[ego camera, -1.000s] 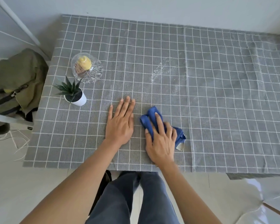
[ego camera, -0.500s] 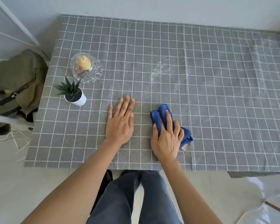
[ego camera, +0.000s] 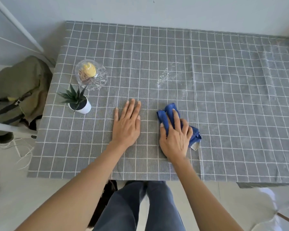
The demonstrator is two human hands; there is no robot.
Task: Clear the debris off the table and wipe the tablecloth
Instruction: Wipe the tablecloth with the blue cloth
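A grey tablecloth (ego camera: pixel 223 114) with a white grid covers the table. My right hand (ego camera: pixel 175 139) presses a crumpled blue cloth (ego camera: pixel 167 112) onto it near the front edge, fingers curled over the cloth. My left hand (ego camera: pixel 127 124) lies flat and palm down on the tablecloth just left of the cloth, holding nothing. A streak of white powdery debris (ego camera: pixel 163 77) lies on the tablecloth beyond the blue cloth, about two grid squares away.
A glass dish (ego camera: pixel 97 80) with a yellow object inside stands at the back left. A small potted succulent in a white pot (ego camera: pixel 81 105) sits in front of it. An olive bag (ego camera: pixel 15 90) rests on a chair left of the table. The wall runs behind.
My right hand slid the blue cloth a little to the right over the tablecloth during the last second. My left hand stayed flat in the same place.
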